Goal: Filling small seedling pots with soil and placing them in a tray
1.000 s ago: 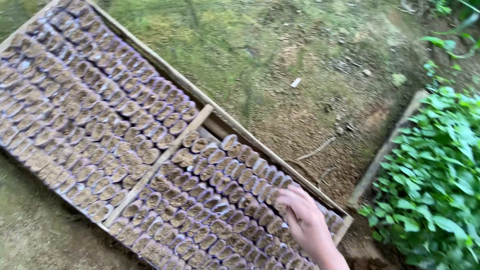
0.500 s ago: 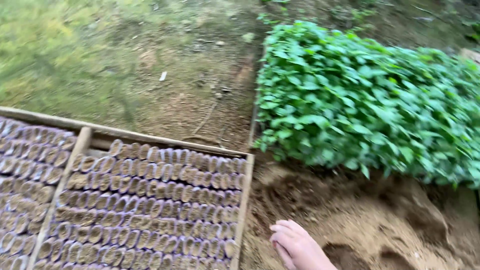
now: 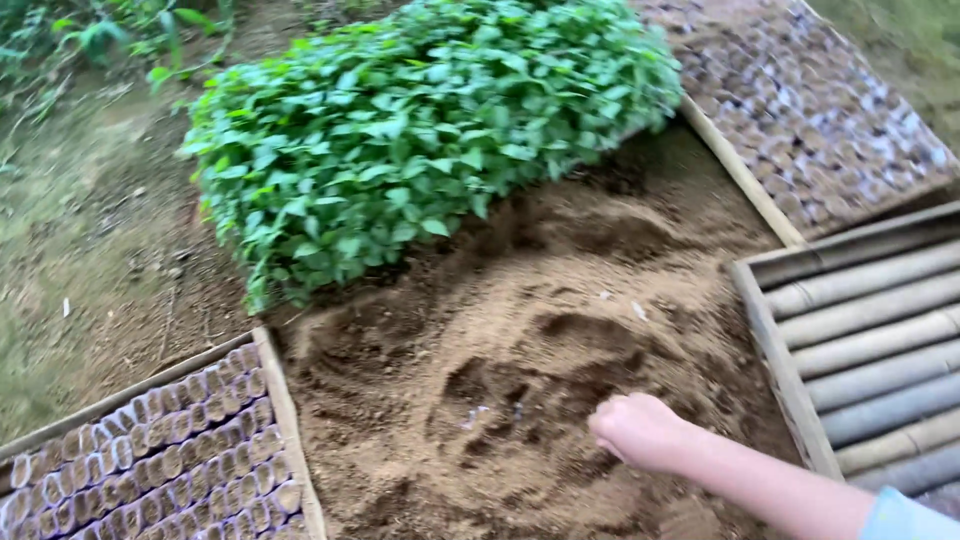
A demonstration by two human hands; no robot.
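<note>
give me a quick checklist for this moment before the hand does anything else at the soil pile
1. Right hand in view over the soil pile: ok, it is at the pile's near side.
2. Fingers closed or open: cannot tell for sure; the hand looks curled, and whether it holds soil is hidden.
3. Left hand in view: not ok, it does not show.
4. Tray of small soil-filled bags within the frame: ok, lower left, beside the pile.
5. Green seedlings apart from the hand: ok, they stand at the pile's far side.
6. Slatted frame of bamboo poles apart from the hand: ok, it lies to the right, untouched.
</note>
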